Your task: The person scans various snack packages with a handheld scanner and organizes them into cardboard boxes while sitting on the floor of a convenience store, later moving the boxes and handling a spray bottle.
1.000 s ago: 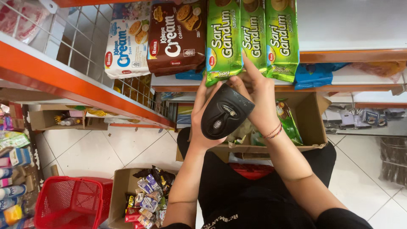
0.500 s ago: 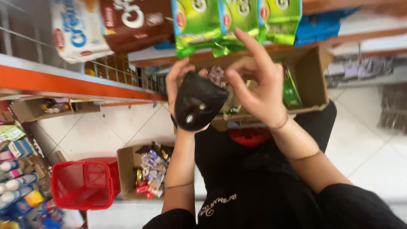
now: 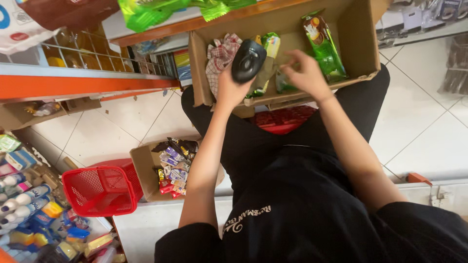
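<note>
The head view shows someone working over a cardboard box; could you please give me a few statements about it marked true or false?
1. The left hand holds a black scanner. True.
2. The right hand is down in the red basket. False: it reaches into the cardboard box on the lap.
3. A green packet lies in the box. True.
4. The red basket is full of bottles. False: nothing shows inside it.
5. A smaller box of sweets sits on the floor beside the basket. True.
</note>
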